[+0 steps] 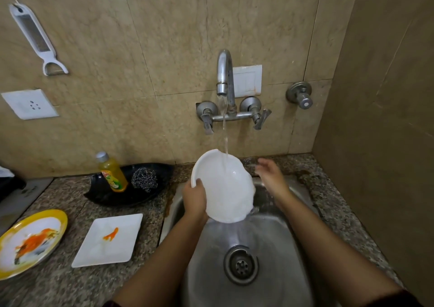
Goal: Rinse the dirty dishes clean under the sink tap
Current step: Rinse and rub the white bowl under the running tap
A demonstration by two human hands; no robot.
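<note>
White bowl [223, 186] tilted under tap [224, 76] stream, over steel sink [277, 248]. Left hand [195, 197] grips bowl rim at 9 o'clock. Right hand [270, 174] loose, fingers spread, at bowl's 3 o'clock. Stained square plate [108, 239] and yellow-rimmed plate [30, 241] on table [77, 285], sink's 9 o'clock.

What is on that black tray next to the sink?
On the black tray stand a yellow soap bottle and a steel scrubber. The bottle and scrubber hide the bit of tray beneath them, so anything under them cannot be seen.
</note>
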